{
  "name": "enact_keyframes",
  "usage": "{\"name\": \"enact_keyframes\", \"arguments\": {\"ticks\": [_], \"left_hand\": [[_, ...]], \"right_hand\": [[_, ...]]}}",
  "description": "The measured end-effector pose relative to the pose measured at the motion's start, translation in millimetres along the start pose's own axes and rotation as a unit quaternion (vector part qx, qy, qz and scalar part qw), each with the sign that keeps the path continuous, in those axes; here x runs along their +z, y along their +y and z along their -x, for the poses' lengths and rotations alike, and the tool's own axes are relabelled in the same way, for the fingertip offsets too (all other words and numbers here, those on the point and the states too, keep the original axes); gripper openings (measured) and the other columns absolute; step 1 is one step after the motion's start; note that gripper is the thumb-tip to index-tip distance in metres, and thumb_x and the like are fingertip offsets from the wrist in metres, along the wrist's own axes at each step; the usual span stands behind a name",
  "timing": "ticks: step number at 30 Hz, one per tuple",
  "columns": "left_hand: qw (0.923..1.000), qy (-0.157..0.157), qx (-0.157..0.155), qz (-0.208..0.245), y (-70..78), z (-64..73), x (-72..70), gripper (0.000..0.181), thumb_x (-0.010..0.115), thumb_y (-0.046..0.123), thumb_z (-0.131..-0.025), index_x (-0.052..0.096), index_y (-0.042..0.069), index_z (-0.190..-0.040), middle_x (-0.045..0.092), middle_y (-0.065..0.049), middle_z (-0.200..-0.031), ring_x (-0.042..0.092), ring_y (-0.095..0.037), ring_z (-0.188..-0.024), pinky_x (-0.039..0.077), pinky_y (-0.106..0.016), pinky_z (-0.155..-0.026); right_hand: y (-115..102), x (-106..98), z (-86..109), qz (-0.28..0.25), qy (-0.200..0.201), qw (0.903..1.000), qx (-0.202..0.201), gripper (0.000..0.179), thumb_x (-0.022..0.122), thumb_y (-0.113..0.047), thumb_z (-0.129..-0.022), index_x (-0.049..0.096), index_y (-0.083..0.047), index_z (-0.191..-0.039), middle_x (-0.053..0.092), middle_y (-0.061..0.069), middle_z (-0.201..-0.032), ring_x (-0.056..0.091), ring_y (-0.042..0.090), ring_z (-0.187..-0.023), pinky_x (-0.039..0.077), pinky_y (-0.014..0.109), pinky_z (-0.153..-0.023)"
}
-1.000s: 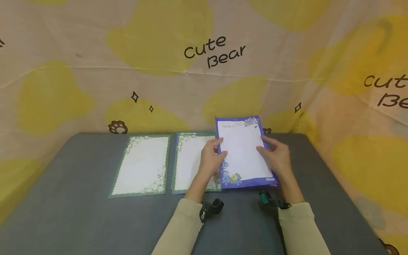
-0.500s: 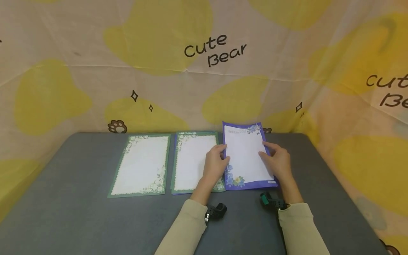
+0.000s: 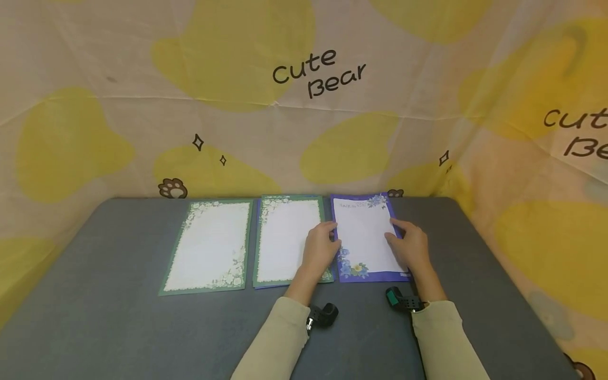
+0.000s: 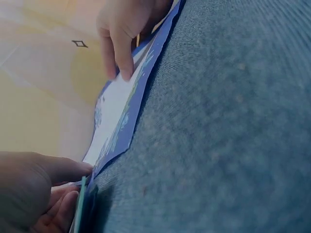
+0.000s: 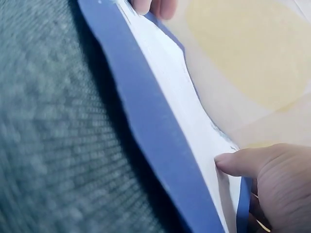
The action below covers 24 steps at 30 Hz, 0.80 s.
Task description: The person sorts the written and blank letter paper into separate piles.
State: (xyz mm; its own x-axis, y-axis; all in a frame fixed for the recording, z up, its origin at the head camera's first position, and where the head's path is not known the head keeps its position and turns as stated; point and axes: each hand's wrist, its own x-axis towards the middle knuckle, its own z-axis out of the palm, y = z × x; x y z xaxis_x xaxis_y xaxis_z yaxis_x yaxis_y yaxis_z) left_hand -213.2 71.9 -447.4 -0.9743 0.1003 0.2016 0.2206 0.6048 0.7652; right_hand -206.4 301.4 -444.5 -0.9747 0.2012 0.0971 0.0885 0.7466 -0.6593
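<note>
A letter-paper sheet (image 3: 363, 237) with a purple border, blue flowers and faint writing at its top lies low over the table's right half. My left hand (image 3: 320, 248) pinches its left edge, thumb on top. On the opposite edge my right hand (image 3: 412, 245) grips it between thumb and fingers, which the right wrist view shows with the thumb (image 5: 238, 162) on the white face. The paper (image 4: 114, 107) bows slightly in the left wrist view. Beside my left hand, a green-bordered sheet (image 3: 285, 237) lies over a purple-edged one, its right side partly hidden by that hand.
Another green-bordered floral sheet (image 3: 209, 248) lies flat at the left on the grey table (image 3: 119, 327). A patterned cloth (image 3: 237, 63) hangs behind the table's back edge. Black wrist straps (image 3: 324, 315) are on both my wrists.
Both hands have shifted the purple-bordered sheet to the right, off the middle green-bordered sheet, and lowered it towards the table. The green-bordered sheets stay in place.
</note>
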Motion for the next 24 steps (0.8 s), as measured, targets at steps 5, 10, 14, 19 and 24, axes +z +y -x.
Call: {"name": "enact_keyframes", "arguments": {"ticks": [5,10,14,19,24], "left_hand": [[1.0,-0.002,-0.007,-0.005,-2.9,1.5,0.1,0.038,0.073,0.002,-0.084,0.072,0.002,-0.122,0.067,-0.016,-0.134,0.072,-0.027,-0.111,0.058,-0.04,-0.097],[0.9991,-0.028,-0.015,-0.027,-3.1,3.5,0.8,0.037,0.076,0.012,-0.086,0.073,0.007,-0.123,0.06,-0.016,-0.145,0.06,-0.037,-0.129,0.049,-0.047,-0.11],[0.998,-0.052,-0.011,-0.033,-0.9,3.0,-0.2,0.038,0.079,0.018,-0.086,0.073,0.011,-0.123,0.058,-0.014,-0.147,0.055,-0.038,-0.135,0.045,-0.047,-0.113],[0.9979,-0.059,-0.01,0.023,2.3,1.8,-5.0,0.036,0.074,0.018,-0.091,0.071,0.011,-0.126,0.056,-0.015,-0.149,0.062,-0.034,-0.126,0.05,-0.047,-0.109],[0.9886,-0.045,0.006,0.144,6.3,4.7,-20.6,0.029,0.067,0.014,-0.096,0.072,0.008,-0.124,0.059,-0.016,-0.144,0.068,-0.027,-0.107,0.059,-0.04,-0.091]], "right_hand": [[3,4,-0.5,0.015,0.008,0.9998,-0.004,0.049,0.066,-0.022,-0.096,0.058,-0.002,-0.141,0.054,0.029,-0.145,0.047,0.048,-0.137,0.037,0.061,-0.116],[6,8,1.3,0.019,0.051,0.9985,-0.009,0.049,0.072,-0.024,-0.093,0.063,0.0,-0.134,0.06,0.028,-0.138,0.051,0.048,-0.132,0.037,0.062,-0.114],[7,10,2.0,0.018,0.059,0.998,-0.011,0.047,0.072,-0.027,-0.093,0.066,-0.002,-0.132,0.062,0.026,-0.137,0.052,0.048,-0.133,0.037,0.063,-0.114],[7,10,0.7,0.017,0.059,0.998,-0.012,0.046,0.072,-0.027,-0.093,0.066,-0.003,-0.132,0.062,0.024,-0.138,0.051,0.047,-0.133,0.036,0.062,-0.114],[6,4,3.3,0.017,0.046,0.9988,0.001,0.049,0.071,-0.026,-0.094,0.063,-0.003,-0.136,0.059,0.026,-0.141,0.049,0.047,-0.136,0.036,0.062,-0.115]]}}
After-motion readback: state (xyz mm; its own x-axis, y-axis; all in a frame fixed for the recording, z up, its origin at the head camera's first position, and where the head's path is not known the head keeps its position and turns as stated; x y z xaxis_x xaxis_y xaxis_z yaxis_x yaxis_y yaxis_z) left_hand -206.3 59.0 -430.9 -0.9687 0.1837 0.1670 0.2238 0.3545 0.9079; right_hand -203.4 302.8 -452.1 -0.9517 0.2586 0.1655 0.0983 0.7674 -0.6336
